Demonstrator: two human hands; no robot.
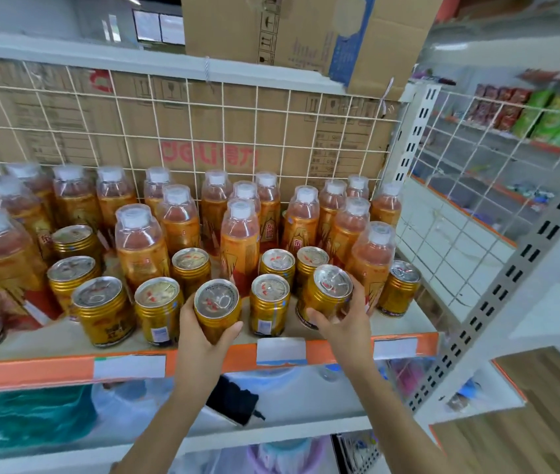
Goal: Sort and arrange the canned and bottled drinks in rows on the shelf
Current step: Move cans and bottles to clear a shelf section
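Note:
Several gold cans and orange bottles with clear domed caps stand mixed on the white shelf [66,340]. My left hand [199,333] grips one gold can [217,307] at the shelf's front, tilted slightly toward me. My right hand [343,323] grips another gold can [327,294] just to the right, thumb in front and fingers behind. Between the two held cans stands a gold can [269,304]. Bottles such as one at the middle [240,241] and one at the right [372,258] fill the back rows.
A white wire grid [176,131] backs the shelf, with cardboard boxes behind it and one box [306,32] on top. A perforated upright [497,295] borders the right side. The orange shelf edge [32,371] carries white labels. A lower shelf holds blue bags.

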